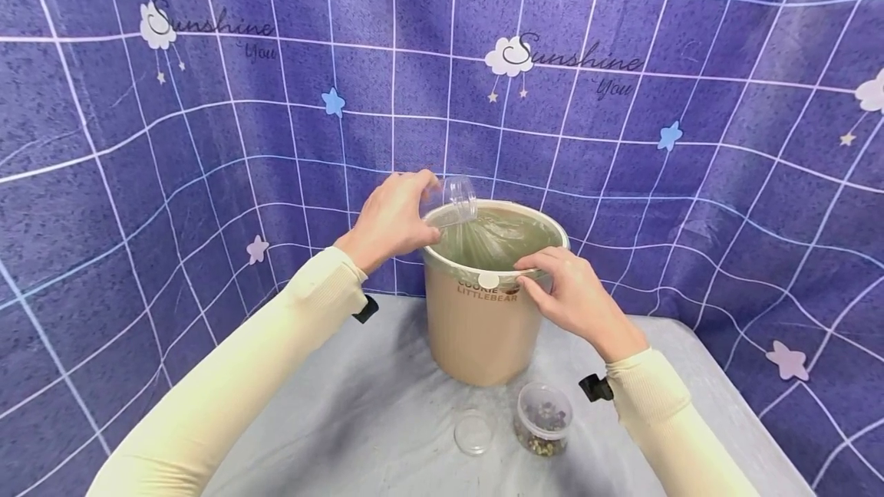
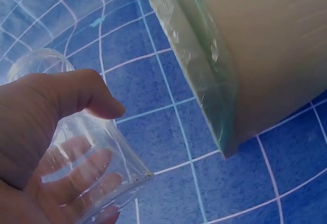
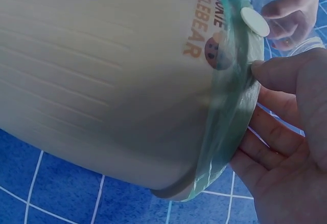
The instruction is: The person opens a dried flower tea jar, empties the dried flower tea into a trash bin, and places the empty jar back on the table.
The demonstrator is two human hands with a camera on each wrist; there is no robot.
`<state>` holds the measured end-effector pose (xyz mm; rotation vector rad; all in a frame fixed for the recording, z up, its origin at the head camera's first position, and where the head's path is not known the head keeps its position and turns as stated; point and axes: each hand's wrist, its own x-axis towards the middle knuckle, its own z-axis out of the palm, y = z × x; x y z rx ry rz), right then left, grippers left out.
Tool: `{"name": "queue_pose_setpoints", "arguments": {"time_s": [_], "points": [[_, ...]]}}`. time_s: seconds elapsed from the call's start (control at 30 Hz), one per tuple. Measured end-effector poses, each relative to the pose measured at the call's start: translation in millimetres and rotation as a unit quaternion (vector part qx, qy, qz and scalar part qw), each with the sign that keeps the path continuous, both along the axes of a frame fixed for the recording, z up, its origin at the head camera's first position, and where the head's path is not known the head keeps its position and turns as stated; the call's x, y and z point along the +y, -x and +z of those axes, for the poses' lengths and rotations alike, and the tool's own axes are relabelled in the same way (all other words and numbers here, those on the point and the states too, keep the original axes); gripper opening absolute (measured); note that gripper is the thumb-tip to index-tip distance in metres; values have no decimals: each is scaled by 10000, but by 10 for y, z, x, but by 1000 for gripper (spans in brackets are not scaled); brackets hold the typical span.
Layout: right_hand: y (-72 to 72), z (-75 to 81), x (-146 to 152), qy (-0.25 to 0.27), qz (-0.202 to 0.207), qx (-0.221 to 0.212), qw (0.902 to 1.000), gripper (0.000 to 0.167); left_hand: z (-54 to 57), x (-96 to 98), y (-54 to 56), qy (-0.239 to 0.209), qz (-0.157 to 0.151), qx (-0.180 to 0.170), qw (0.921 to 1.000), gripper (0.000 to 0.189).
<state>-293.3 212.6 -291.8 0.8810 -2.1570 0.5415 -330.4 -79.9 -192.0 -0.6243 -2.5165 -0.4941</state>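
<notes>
My left hand (image 1: 397, 213) grips a clear plastic jar (image 1: 459, 198), held on its side with its mouth over the left of the bin's rim. In the left wrist view the jar (image 2: 125, 155) is see-through, with small specks near its edge. A beige bin (image 1: 483, 336), marked "COOKIE LITTLEBEAR", stands upright and is lined with a green plastic bag (image 1: 497, 240) folded over the rim. At the bin's front right, my right hand (image 1: 576, 294) pinches the rim and bag, its thumb (image 3: 276, 74) outside and its fingers on the inner side.
On the grey-covered table (image 1: 331, 405), in front of the bin, lie a clear round lid (image 1: 473, 433) and a second clear jar (image 1: 542, 436) containing small dark and yellowish bits. A purple-blue gridded curtain (image 1: 387, 60) hangs behind and on both sides.
</notes>
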Motion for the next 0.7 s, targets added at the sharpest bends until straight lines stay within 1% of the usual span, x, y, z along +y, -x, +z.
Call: {"name": "queue_pose_setpoints", "arguments": {"time_s": [0.2,0.4,0.53,0.7], "points": [[-44,-14,-12,48,-9,33,10000,15,-134,-100,-60,-564,-87,-274,9980,60],[-103,-28,9,120,-36,85,9999,16,-276,-185,-148,-1153,-125,-560,9917,55],[-132,-16,10,199,-42,180,9996,17,-355,-246,-190,-1439,-137,-631,9875,51],[-173,-16,13,251,-73,307,9992,19,-455,-320,-232,-1750,-226,-658,9821,45]]}}
